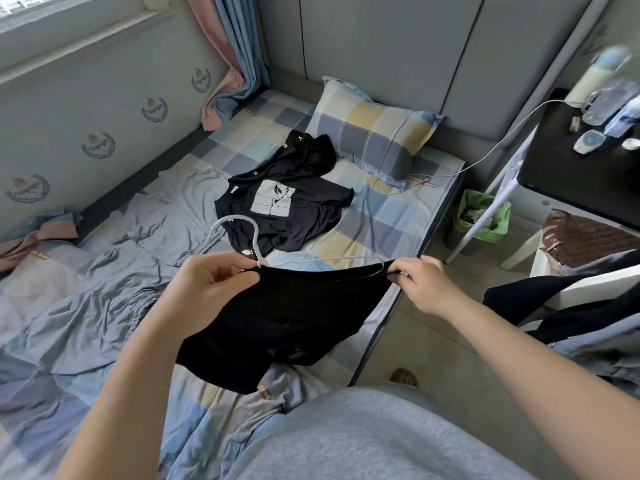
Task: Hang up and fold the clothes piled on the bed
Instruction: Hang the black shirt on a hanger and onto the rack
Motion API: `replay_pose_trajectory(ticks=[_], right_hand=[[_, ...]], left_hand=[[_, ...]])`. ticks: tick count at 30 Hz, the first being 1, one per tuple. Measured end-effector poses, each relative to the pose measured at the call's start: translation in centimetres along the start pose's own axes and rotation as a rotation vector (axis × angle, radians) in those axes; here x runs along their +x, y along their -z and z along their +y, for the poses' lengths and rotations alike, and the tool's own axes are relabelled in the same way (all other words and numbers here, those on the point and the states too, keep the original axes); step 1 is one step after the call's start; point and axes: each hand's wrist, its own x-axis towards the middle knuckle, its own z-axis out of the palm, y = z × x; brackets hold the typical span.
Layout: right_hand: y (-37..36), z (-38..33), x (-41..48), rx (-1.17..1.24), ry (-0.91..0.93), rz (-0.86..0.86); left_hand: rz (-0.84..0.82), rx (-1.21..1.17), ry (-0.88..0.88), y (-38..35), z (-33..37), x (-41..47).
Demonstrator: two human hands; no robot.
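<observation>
1. Pinching top (pixel 277 317) at the hanger (pixel 255 237) neck with left hand (pixel 214 278), at the far shoulder with right hand (pixel 420 282); both hands grasping cloth.
2. Pulled taut, likely to seat the hanger inside.
3. Held in the air, well short of the pillow (pixel 374 129).
4. Plain black, soft, sagging below the edge.

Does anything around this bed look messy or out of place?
Yes. The pink and blue curtain sags onto the far corner of the bed, and a white cable trails from the black table onto it beside the pillow. The printed black T-shirt lies crumpled, not yet folded.
</observation>
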Motion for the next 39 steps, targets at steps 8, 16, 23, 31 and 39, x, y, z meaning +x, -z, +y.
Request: replay_pose_trajectory(ticks=[8, 16, 23, 31, 39], right_hand=[[3.1, -7.1, -0.8, 0.215, 0.229, 0.068], [2.2, -12.6, -1.9, 0.401, 0.289, -0.112], [4.9, -9.8, -1.6, 0.634, 0.194, -0.093], [5.3, -9.4, -1.5, 0.399, 0.111, -0.021], [6.6, -9.1, -2.0, 0.469, 0.149, 0.087]], left_hand=[[-0.140, 0.112, 0.043, -2.4, 0.9, 0.3], [-0.142, 0.109, -0.082, -5.9, 2.6, 1.3], [-0.033, 0.100, -0.068, -1.7, -0.7, 1.9], [0.036, -0.001, -0.081, -2.8, -1.9, 2.0], [0.058, 0.243, -0.027, -4.5, -2.3, 1.7]])
